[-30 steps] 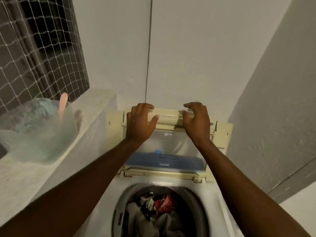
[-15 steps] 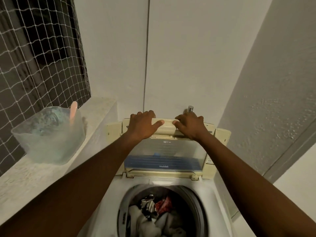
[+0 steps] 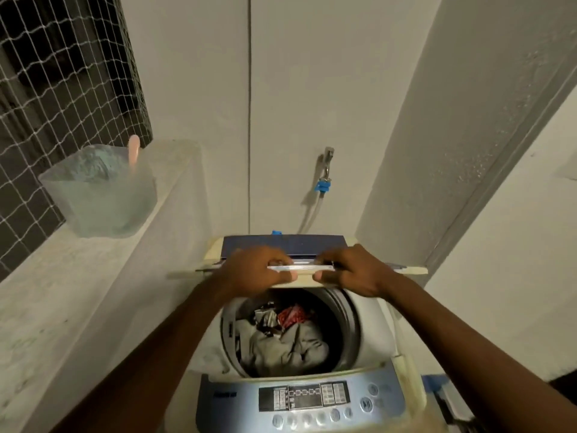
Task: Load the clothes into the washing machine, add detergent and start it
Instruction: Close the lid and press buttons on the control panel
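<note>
A top-loading washing machine (image 3: 371,326) stands below me, its drum holding grey, white and red clothes (image 3: 281,335). Its folding lid (image 3: 284,245) is partly lowered, almost level above the back of the drum. My left hand (image 3: 256,270) and my right hand (image 3: 349,270) both grip the lid's front handle edge, side by side. The blue-grey control panel (image 3: 306,401) with buttons runs along the machine's near edge. A translucent tub of detergent powder (image 3: 100,195) with a pink scoop handle (image 3: 134,151) sits on the ledge at the left.
A concrete ledge (image 3: 46,292) runs along the left under a netted window (image 3: 62,89). A tap with a blue hose connector (image 3: 324,182) is on the back wall. A white wall closes in at the right.
Both hands have pulled the lid down and toward me, from upright against the wall to nearly level over the drum. The view has tilted down, so the control panel now shows.
</note>
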